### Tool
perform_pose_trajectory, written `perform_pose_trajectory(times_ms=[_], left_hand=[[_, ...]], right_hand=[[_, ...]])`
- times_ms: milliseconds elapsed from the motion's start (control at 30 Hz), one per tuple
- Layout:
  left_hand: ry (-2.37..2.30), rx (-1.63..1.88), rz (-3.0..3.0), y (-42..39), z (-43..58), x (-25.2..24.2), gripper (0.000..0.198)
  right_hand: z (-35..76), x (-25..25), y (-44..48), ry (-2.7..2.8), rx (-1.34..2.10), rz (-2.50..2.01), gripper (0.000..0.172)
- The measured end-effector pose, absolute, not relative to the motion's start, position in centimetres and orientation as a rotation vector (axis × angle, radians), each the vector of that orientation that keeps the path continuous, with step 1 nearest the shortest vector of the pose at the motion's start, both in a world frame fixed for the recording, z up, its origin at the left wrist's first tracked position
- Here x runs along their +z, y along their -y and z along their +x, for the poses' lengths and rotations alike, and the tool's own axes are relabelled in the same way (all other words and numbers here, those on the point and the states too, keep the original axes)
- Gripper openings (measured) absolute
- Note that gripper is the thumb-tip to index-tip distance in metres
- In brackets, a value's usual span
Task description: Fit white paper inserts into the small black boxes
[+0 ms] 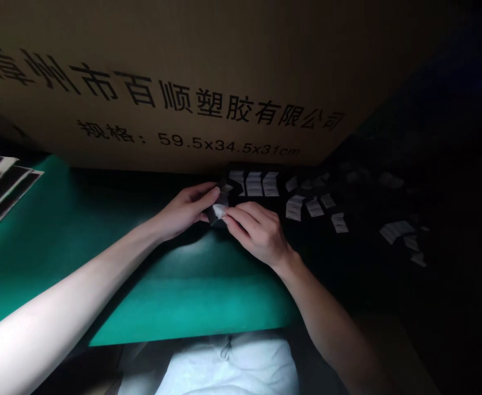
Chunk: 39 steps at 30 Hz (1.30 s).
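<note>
Green matting [183, 307] spreads smooth and flat beneath the forearms, ending in a straight front edge, while a dark, matte surface [347, 285] runs off toward 3 o'clock. Both hands are nearly closed at the middle of the view, their fingers curled inward. The left hand [185, 211] and the right hand [257, 233] pinch a small folded piece [218, 214] between them. It is angular and black, with a pale, creased white face showing, and whether it is paper or thin film is too small to tell.

Just beyond the fingertips at 12 o'clock, white slips [254, 184] with dark lines sit in a neat row. More of these thin, creased rectangles [315, 207] lie loosely scattered from 2 to 3 o'clock, fading into shadow. At 10 o'clock, a stack of black-and-white striped sheets [2, 189] overlaps the mat's far corner. A large brown cardboard box [183, 99], printed with bold black characters, looms tilted across 12 o'clock. At 6 o'clock, soft white cloth [228, 367] with a dark cord bunches below the mat.
</note>
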State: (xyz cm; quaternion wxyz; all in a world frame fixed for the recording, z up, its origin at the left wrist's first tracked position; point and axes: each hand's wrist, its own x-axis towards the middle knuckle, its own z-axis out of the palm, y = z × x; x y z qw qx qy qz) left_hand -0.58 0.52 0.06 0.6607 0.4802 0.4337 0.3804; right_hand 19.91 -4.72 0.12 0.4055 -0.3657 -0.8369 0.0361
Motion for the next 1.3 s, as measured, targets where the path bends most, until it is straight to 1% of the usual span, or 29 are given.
perform_pose_trajectory(times_ms=[167, 400, 533, 700, 933, 1067, 1167, 1300], left_hand=[[-0.994, 0.861, 1.120, -0.60, -0.57, 0.03, 0.058], [-1.009, 0.866, 1.175, -0.50, -0.55, 0.13, 0.063], [-1.007, 0.869, 1.177, -0.45, -0.55, 0.25, 0.066], [-0.983, 0.896, 1.215, -0.67, -0.78, 0.19, 0.065], [-1.003, 0.857, 1.303, -0.86, -0.93, -0.02, 0.068], [-0.984, 0.855, 1.335, -0.82, -0.95, -0.06, 0.064], [-0.954, 0.860, 1.314, -0.79, -0.97, 0.01, 0.065], [-0.928, 0.866, 1.279, -0.90, -1.03, -0.05, 0.067]], right_hand=[[19.77, 0.07, 4.79, 2.075, 0.061, -0.893, 0.017], [19.81, 0.09, 4.85, 2.040, -0.119, -0.848, 0.016], [20.07, 0.09, 4.76, 2.042, -0.076, -0.818, 0.016], [20.45, 0.14, 4.63, 2.110, 0.032, -0.860, 0.024], [20.41, -0.21, 4.54, 2.135, -0.056, -0.878, 0.022], [20.17, -0.36, 4.62, 2.115, -0.085, -0.891, 0.023], [19.92, -0.31, 4.68, 2.024, -0.040, -0.862, 0.019], [19.93, -0.34, 4.51, 1.958, 0.171, -0.834, 0.017]])
